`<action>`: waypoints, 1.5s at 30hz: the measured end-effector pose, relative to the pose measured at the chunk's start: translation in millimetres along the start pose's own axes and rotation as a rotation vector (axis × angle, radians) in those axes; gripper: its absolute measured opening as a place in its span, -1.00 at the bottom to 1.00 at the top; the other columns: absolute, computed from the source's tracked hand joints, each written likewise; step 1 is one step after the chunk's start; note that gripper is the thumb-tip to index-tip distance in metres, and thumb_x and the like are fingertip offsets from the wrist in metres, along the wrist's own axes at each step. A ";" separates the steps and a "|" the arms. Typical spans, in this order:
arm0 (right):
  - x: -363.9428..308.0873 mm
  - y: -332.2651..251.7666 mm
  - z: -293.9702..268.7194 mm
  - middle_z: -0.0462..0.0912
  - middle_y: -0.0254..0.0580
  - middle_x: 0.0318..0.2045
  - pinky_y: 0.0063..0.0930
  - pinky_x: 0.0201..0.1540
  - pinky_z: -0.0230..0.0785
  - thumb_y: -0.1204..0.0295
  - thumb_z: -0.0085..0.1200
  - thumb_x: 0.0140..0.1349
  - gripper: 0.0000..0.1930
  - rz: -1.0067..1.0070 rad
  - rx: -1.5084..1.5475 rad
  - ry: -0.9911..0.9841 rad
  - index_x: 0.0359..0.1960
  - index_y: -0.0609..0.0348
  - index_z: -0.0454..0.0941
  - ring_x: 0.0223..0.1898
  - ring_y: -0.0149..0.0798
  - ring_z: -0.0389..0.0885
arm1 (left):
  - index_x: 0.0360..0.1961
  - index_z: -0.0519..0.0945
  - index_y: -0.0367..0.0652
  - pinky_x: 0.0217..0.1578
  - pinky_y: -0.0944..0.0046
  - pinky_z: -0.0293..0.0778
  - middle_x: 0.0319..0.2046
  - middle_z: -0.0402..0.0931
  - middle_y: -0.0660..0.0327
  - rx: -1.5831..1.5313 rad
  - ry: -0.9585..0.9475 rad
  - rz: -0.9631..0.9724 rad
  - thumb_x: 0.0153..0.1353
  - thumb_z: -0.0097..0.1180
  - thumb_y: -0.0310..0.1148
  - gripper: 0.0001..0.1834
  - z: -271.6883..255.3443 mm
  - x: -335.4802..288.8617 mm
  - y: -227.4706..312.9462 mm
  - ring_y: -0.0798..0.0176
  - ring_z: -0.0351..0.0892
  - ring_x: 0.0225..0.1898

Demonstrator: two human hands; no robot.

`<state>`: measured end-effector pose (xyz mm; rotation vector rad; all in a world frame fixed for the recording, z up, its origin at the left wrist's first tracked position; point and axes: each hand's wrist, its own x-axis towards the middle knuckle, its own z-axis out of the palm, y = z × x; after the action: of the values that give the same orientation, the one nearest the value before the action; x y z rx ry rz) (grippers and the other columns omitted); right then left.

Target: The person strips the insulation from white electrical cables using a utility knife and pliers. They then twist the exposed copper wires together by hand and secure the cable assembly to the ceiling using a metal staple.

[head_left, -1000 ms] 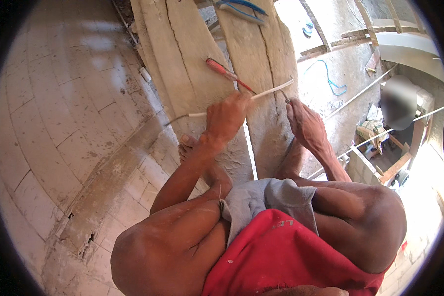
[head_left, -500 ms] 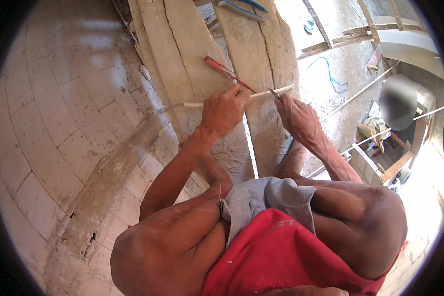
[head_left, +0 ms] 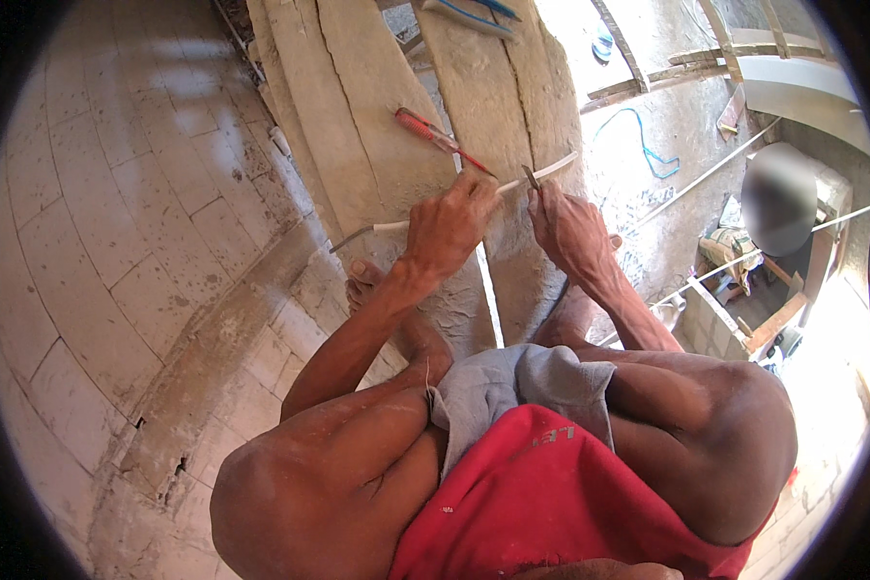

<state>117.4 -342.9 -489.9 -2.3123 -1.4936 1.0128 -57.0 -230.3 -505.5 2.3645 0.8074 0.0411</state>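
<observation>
My left hand (head_left: 447, 227) is closed around a thin white cable (head_left: 557, 165), which slants up to the right above wooden planks (head_left: 493, 92). At the cable's left end, a thinner grey length sticks out of the white sheath. Held in my closed right hand (head_left: 572, 232) is a small dark knife blade (head_left: 531, 177), its tip pointing up beside the cable. Whether the blade touches the cable I cannot tell. A screwdriver (head_left: 423, 128) with a clear red handle lies on the planks just beyond my left hand. My fingers hide the cable's middle.
A blue-handled tool (head_left: 474, 17) lies at the planks' far end. Gaps run between the boards. On the right, a blue cord (head_left: 645, 145) rests on the floor near wooden framing, and a person (head_left: 781, 198) is there. Pale tiled floor (head_left: 116, 261) spreads on the left.
The cable has tilted, its left end lower and its right end slightly higher, and the grey length shows more clearly. My right hand has shifted slightly left, and the blade points more upright.
</observation>
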 end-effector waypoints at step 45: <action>-14.3 10.9 8.1 0.52 0.17 -0.54 0.06 -0.39 0.38 0.35 0.03 0.46 -0.82 -0.036 0.131 0.105 -0.16 0.22 0.39 -0.43 0.23 0.59 | -0.22 0.62 -0.20 -0.52 0.22 0.35 -0.61 0.45 0.23 -0.960 -0.227 -0.581 0.48 0.04 -0.02 -0.58 30.9 22.4 10.2 0.25 0.47 -0.60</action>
<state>116.5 -361.9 -495.3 -2.2038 -1.3808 0.9346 -26.5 -241.2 -528.0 1.1731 1.0281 -0.0686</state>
